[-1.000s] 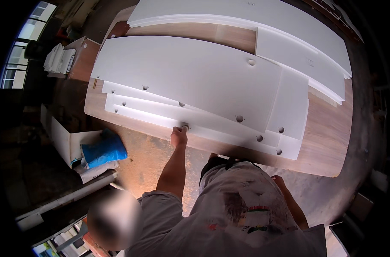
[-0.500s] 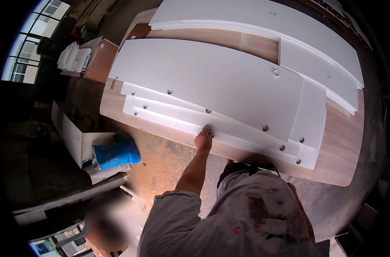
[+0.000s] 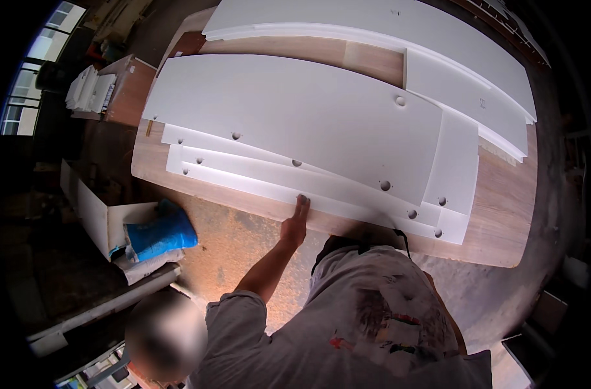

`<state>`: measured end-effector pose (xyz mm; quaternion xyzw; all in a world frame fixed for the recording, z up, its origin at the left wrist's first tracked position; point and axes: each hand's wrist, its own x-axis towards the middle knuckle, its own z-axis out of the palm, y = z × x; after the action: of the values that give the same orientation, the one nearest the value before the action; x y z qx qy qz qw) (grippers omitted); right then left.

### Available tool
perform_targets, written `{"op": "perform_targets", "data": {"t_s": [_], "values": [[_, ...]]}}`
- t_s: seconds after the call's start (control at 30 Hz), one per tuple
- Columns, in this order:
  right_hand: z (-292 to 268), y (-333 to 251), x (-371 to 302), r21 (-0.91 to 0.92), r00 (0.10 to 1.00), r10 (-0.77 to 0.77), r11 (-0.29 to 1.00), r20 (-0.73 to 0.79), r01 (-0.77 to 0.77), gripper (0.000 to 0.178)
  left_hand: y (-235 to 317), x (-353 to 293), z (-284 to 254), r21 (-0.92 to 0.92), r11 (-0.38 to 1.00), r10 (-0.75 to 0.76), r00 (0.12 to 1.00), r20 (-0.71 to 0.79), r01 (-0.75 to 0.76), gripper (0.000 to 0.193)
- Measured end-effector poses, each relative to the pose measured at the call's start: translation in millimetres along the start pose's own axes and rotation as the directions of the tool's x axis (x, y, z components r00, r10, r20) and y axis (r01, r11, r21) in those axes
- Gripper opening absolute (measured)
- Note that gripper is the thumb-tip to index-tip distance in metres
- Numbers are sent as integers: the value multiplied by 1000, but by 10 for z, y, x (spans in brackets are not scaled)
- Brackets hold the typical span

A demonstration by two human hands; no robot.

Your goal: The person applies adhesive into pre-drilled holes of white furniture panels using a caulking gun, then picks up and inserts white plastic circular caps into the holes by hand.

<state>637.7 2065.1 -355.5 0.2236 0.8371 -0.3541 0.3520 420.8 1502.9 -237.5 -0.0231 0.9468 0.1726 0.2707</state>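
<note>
My left hand (image 3: 295, 224) reaches to the near edge of a stack of white panels, its fingers stretched out. Their tips touch the lowest white panel (image 3: 354, 212) close to a round hole, which they partly cover. Above it lie more panels, fanned out at slight angles, with a large white panel (image 3: 289, 100) on top. Round holes run along their near edges, and a round mark shows near the top panel's right end. My right hand is out of sight; only part of that arm shows beside my shirt.
The panels rest on a wood-grain table board (image 3: 503, 201). Another stack of white panels (image 3: 373, 19) lies along its far side. On the floor at left are a blue bag (image 3: 162, 233) and a white board (image 3: 84, 201). Another person (image 3: 166, 334), blurred, is at lower left.
My left fingers have straightened from a curled position at the hole and drawn slightly back toward the panel's edge. The whole view has shifted a little, with the panels now further left.
</note>
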Motion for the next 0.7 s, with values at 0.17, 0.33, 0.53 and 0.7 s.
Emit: {"op": "perform_targets", "data": {"t_s": [0.17,0.33,0.53,0.7], "values": [[81,10,98,-1,1000,-27,1000,-10,27,27,-55,79,-118,-161,985,75,993,96,-59,86],[-30,-496,-23,55,1000,1,998,5,-1,26,-200,107,-113,-175,980,83,995,-54,-91,71],[-335,-1391,-499,84,997,67,994,-45,-63,21,-119,1212,-843,-465,873,-134,842,-523,-150,19],[-379,-1793,-683,241,986,157,956,61,-168,26,-317,2148,-1331,-418,908,-258,765,-590,-16,13]]}}
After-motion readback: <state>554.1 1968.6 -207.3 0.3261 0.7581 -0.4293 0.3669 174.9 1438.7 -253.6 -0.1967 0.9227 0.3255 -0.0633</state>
